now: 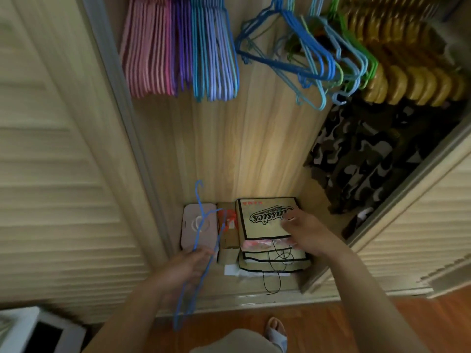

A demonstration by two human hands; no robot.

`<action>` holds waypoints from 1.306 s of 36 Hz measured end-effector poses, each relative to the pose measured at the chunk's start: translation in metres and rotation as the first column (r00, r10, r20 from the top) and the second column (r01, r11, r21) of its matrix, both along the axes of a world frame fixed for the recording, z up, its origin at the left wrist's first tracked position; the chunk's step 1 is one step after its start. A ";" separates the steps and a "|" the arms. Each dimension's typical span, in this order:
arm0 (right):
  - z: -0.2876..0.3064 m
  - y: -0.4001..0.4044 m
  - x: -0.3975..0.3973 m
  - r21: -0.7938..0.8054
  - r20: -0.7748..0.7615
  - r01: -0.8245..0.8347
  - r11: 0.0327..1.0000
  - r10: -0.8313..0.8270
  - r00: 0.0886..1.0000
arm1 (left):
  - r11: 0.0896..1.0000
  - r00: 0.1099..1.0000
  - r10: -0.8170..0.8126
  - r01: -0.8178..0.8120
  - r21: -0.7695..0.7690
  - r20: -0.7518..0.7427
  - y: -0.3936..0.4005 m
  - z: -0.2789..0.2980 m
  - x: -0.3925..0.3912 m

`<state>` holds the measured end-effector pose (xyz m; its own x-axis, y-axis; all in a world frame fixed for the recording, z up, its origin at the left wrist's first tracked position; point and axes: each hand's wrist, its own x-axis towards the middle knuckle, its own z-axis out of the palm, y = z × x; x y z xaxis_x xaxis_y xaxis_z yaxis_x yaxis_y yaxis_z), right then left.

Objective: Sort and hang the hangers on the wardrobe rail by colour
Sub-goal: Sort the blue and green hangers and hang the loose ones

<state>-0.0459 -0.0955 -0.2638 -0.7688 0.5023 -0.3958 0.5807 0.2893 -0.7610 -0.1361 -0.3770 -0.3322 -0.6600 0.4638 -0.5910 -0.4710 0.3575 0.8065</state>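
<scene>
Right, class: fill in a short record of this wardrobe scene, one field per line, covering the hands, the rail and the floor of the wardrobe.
Left hand: holds a blue hanger
Right hand: holds nothing, fingers loosely bent over a printed bag
Rail, left: pink hangers, purple hangers, then light blue hangers
Rail, middle: tangled blue and green hangers
Rail, right: wooden hangers
Wardrobe floor: pink box

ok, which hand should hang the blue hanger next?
Left, probably. The left hand already grips the blue hanger; the right hand is empty, over the paper bag.
</scene>
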 end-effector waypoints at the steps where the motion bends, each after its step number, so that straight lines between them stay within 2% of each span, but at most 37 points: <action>1: -0.001 -0.007 0.001 -0.057 0.001 -0.031 0.998 0.031 1.000 | 1.000 1.000 0.019 -0.020 0.016 0.022 0.007 0.003 0.001; 5: 0.008 -0.046 0.013 -0.278 0.014 -0.190 0.942 0.201 0.979 | 0.974 0.977 0.088 -0.125 0.190 0.192 0.035 0.018 0.010; 8: 0.013 -0.071 0.021 -0.444 -0.009 -0.257 0.858 0.283 0.959 | 0.950 0.980 0.087 -0.135 0.282 0.179 0.054 0.033 0.020; 11: 0.012 -0.088 0.027 -0.495 -0.055 -0.292 0.818 0.306 0.950 | 0.937 0.985 0.085 -0.130 0.324 0.150 0.069 0.039 0.027; 15: -0.002 -0.099 0.031 -0.358 -0.102 -0.238 0.903 0.215 0.971 | 0.959 0.999 0.047 -0.048 0.281 0.012 0.084 0.040 0.029; 19: -0.011 -0.095 0.032 -0.368 -0.135 -0.043 0.929 -0.007 0.991 | 0.976 0.999 0.015 -0.006 0.216 -0.038 0.089 0.051 0.031; 21: -0.009 -0.086 0.032 -0.331 -0.147 0.038 0.943 -0.091 0.985 | 0.992 0.972 0.013 0.017 0.128 -0.233 0.086 0.060 0.027; 23: 0.000 -0.074 0.028 -0.309 -0.190 0.075 0.948 -0.138 0.972 | 0.992 0.857 0.113 -0.069 0.104 -0.503 0.076 0.078 0.017; 25: 0.016 -0.063 0.019 -0.300 -0.275 0.099 0.949 -0.185 0.943 | 0.981 0.673 0.194 -0.116 0.157 -0.714 0.064 0.112 0.005; 26: 0.027 -0.058 0.012 -0.282 -0.330 0.113 0.953 -0.207 0.921 | 0.975 0.566 0.222 -0.132 0.178 -0.794 0.057 0.133 -0.002; 27: 0.040 -0.054 0.003 -0.251 -0.383 0.126 0.960 -0.218 0.898 | 0.968 0.418 0.247 -0.143 0.206 -0.874 0.051 0.154 -0.010; 28: 0.054 -0.050 -0.005 -0.208 -0.434 0.133 0.969 -0.213 0.875 | 0.961 0.233 0.263 -0.150 0.232 -0.936 0.043 0.179 -0.018; 31: 0.103 -0.043 -0.035 -0.124 -0.589 0.121 0.985 -0.171 0.790 | 0.921 -0.270 0.256 -0.223 0.319 -0.928 0.024 0.245 -0.046; 32: 0.120 -0.040 -0.046 -0.110 -0.636 0.123 0.986 -0.165 0.754 | 0.902 -0.394 0.223 -0.264 0.343 -0.892 0.019 0.264 -0.054; 34: 0.148 -0.035 -0.071 -0.088 -0.700 0.135 0.987 -0.158 0.696 | 0.865 -0.572 0.118 -0.342 0.367 -0.812 0.012 0.298 -0.070; 36: 0.174 -0.032 -0.098 -0.035 -0.738 0.130 0.991 -0.113 0.665 | 0.821 -0.652 -0.001 -0.433 0.371 -0.758 0.005 0.325 -0.088; 41: 0.219 -0.023 -0.162 0.028 -0.769 0.142 0.989 -0.070 0.636 | 0.755 -0.621 -0.099 -0.556 0.348 -0.778 -0.005 0.353 -0.123; 47: 0.234 -0.015 -0.217 0.205 -0.697 0.100 0.974 0.074 0.713 | 0.731 -0.654 -0.105 -0.562 0.388 -0.749 -0.004 0.353 -0.133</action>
